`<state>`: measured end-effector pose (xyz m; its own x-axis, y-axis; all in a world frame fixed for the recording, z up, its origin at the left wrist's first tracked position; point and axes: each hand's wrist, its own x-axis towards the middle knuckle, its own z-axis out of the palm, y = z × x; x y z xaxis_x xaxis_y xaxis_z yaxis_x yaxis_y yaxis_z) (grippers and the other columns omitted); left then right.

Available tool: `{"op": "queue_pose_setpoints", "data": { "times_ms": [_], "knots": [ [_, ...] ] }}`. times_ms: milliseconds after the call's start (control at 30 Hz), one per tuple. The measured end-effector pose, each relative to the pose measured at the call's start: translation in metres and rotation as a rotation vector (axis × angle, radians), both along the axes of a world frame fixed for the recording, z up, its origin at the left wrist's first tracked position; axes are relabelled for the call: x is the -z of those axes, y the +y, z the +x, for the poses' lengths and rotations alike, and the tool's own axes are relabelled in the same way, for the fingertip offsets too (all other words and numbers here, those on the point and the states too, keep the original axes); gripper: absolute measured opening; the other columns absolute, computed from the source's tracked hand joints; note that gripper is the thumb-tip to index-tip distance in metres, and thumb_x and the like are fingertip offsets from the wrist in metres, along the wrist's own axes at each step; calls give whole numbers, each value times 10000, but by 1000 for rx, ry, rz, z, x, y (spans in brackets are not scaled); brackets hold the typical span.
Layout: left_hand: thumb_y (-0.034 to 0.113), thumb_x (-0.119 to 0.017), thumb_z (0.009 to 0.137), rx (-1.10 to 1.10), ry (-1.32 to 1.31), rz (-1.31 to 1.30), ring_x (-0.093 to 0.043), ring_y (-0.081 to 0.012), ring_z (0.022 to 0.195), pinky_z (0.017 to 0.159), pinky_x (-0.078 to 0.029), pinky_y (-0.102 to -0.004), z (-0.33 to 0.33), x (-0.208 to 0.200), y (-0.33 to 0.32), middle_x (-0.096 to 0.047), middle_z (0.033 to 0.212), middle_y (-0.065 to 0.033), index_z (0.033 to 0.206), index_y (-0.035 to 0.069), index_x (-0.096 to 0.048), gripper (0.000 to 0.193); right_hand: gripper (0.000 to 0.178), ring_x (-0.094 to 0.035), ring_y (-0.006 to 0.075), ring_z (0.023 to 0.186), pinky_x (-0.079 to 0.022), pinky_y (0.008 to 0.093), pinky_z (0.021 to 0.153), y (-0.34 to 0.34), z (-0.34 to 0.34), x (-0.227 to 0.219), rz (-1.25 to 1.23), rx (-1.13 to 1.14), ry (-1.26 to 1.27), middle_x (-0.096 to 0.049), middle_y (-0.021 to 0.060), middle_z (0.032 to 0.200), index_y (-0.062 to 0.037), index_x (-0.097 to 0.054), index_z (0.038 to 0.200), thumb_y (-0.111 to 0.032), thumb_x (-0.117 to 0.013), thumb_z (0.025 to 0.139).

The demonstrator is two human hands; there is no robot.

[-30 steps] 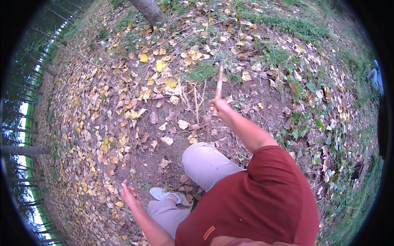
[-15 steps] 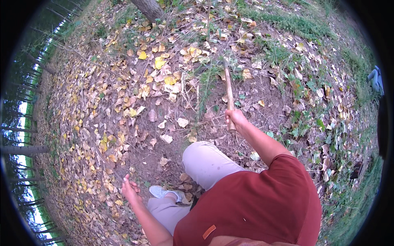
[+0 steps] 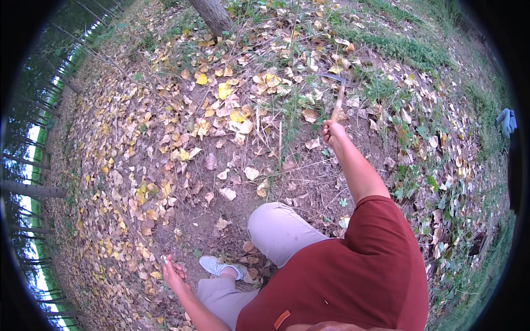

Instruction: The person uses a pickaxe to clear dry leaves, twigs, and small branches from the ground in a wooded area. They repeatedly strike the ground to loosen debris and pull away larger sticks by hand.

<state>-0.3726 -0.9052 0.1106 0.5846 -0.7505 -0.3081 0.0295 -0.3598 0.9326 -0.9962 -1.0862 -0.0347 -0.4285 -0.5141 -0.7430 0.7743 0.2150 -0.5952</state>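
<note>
My right hand (image 3: 333,132) is stretched out ahead of me, wrapped round the wooden handle of a sickle (image 3: 339,102). Its thin curved blade points left from the far end, low over leaves and grass. A patch of feathery green weeds (image 3: 292,110) grows just left of the handle, among dry stalks. Beside my left knee, my left hand (image 3: 174,272) hangs above the leafy ground. Its fingers are loosely bent and apart, and I see nothing in them.
Fallen yellow and brown leaves (image 3: 160,190) cover the soil. A tree trunk (image 3: 214,15) rises at the far edge, with thin twigs to its left. My bent knee (image 3: 281,229) and shoe (image 3: 220,267) are close by. A blue item (image 3: 505,122) shows at the far right.
My right hand has moved forward and right with the sickle, and the blade now shows to the left of the handle. My left hand has dropped slightly.
</note>
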Motion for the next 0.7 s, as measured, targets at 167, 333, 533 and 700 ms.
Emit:
{"op": "queue_pose_setpoints", "data": {
  "times_ms": [167,333,533,700],
  "knots": [
    [327,-464,901,-50,-26,30,-298,-26,359,311,-242,-183,11,2,13,-402,522,36,1048,71,-553,308,149,-432,94,362,-286,209,293,-12,-19,-12,-91,72,190,-445,8,511,-72,-452,643,-92,-541,761],
    [336,-460,900,-74,-29,49,-296,-31,374,317,-246,-181,33,12,16,-393,532,37,1064,72,-544,322,85,-452,116,373,-338,222,294,-60,-31,-36,7,140,329,-470,43,557,-7,-457,730,-39,-536,732],
    [330,-468,898,-103,-75,78,-301,-36,371,322,-244,-185,43,17,18,-405,532,28,1047,57,-538,318,107,-426,140,340,-294,273,260,-55,66,-31,94,-314,222,-519,99,566,-7,-472,824,35,-510,733],
    [321,-472,898,-74,-53,72,-312,-37,374,326,-246,-189,29,15,3,-411,533,23,1036,58,-538,304,170,-404,79,337,-289,224,269,47,151,14,-37,-729,101,-456,-2,534,-44,-458,910,-37,-540,761]
  ]
}}
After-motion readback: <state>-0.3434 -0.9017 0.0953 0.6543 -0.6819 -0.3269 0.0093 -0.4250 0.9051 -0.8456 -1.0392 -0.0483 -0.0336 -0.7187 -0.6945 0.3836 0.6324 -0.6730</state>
